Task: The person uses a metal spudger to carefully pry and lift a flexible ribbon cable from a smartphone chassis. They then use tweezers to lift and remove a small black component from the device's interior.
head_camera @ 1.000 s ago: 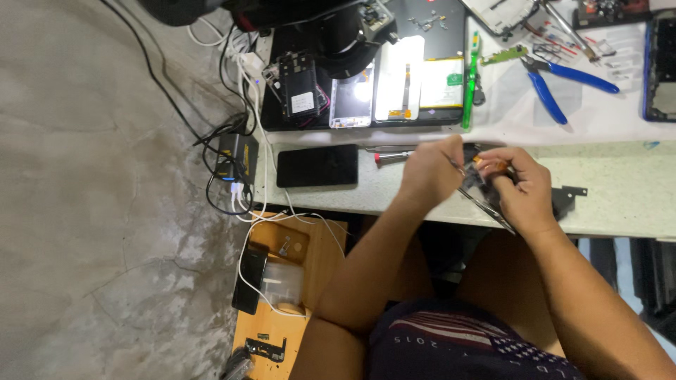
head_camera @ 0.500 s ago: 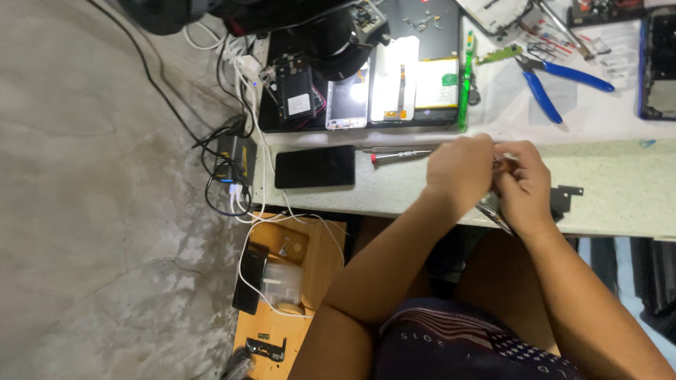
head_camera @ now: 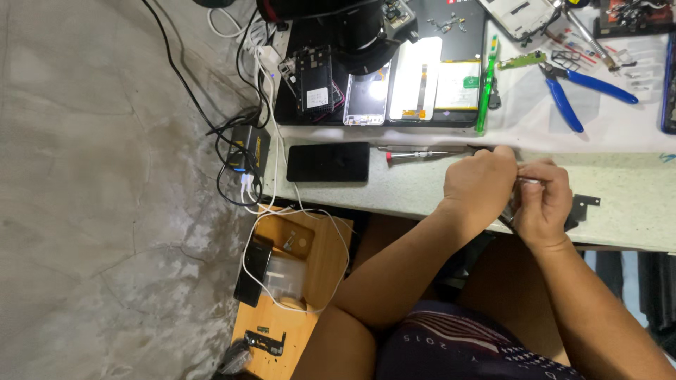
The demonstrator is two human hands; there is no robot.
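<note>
Nearest, both forearms rising from the lap to the speckled worktop (head_camera: 422,193). Left hand (head_camera: 479,184) curled tight, right hand (head_camera: 542,200) pinching beside it, knuckles touching, a small metal part (head_camera: 528,181) gripped between the fingertips over the worktop's near edge; cannot tell which hand bears it more. Just right of the hands, a small black bracket (head_camera: 581,209) lying flat. Just beyond the left hand, a red-tipped screwdriver (head_camera: 422,155), and left of that a dark phone (head_camera: 328,162) face up. Bare speckled surface right of the bracket, open for moving. Below the worktop's left corner, a wooden stool (head_camera: 310,243) strung with white cable. Farther back, a black mat (head_camera: 465,28) crowded with opened phone parts, green tool (head_camera: 483,84) at its right edge, blue-handled pliers (head_camera: 588,88) beyond on white paper.
</note>
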